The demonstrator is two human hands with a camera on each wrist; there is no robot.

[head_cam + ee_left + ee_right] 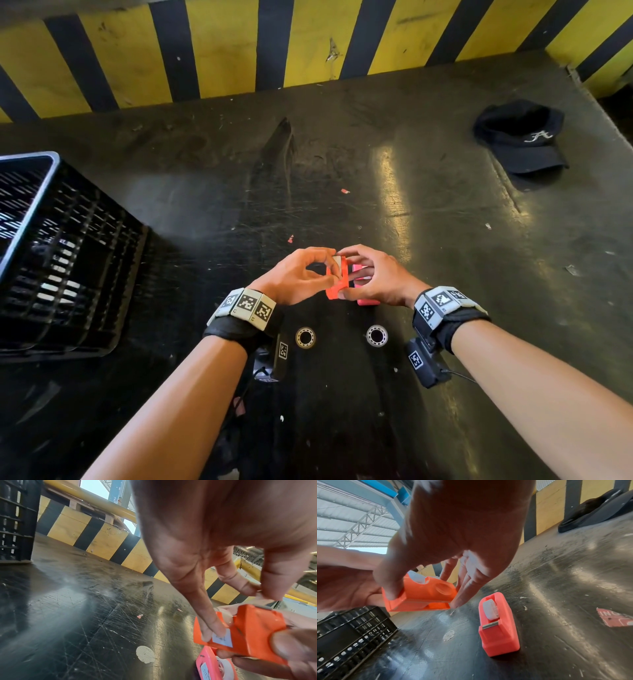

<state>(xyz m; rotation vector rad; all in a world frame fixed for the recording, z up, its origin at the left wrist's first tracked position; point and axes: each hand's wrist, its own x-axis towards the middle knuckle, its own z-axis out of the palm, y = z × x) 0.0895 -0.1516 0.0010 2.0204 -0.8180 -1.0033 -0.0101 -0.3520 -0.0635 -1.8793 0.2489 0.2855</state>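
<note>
Far left: black slatted crate [61, 257] on the counter [428, 212], well apart from the work.

Centre: left hand [294, 274] pinches the orange tape dispenser [337, 279] between fingertips and thumb. Right hand [373, 277] grips its other side, thumb at one end, fingers at the other. The dispenser sits between both hands, raised clear of the counter.

Just under the right hand, a pink tape dispenser [498, 626] stands on the counter with a white roll seated in it; the head view shows it only in part.

Nearer the person lie one small ring [305, 337] and a second ring [377, 335], apart.

Far right: black cap [520, 137].

The counter is dark, scratched, glossy in patches, with paper scraps. A yellow-and-black striped board [219, 51] runs behind it; a corrugated roof [351, 520] on trusses is overhead.
</note>
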